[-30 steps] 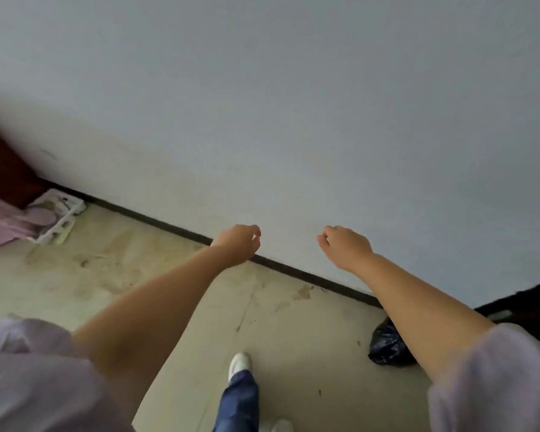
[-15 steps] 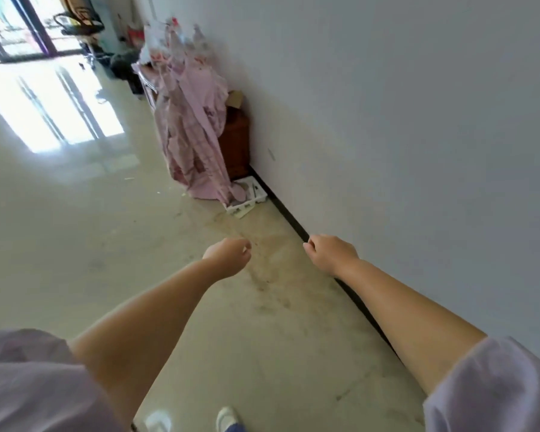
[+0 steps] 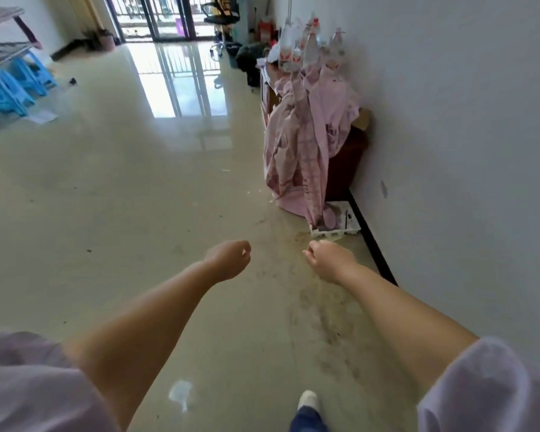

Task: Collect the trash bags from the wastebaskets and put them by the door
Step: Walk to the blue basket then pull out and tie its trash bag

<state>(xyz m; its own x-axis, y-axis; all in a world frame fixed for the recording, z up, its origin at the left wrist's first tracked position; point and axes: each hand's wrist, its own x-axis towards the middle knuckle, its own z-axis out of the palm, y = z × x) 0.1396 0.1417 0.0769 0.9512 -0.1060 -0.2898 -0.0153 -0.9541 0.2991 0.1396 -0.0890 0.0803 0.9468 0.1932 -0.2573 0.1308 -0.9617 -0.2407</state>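
Observation:
My left hand and my right hand are stretched out in front of me above the floor, a short gap between them. Both have their fingers curled into the palm and hold nothing. No trash bag is near my hands. Far down the room, by the right wall, a dark bin stands next to a dark heap; I cannot tell what the heap is.
A low brown cabinet draped with pink cloth and topped with bottles stands along the white wall on the right. A white tray lies at its foot. Blue stools are far left, glass doors at the end.
The view has swung left from the wall to look down the room. The black bag seen by the wall has left the view. My hands keep the same curled pose.

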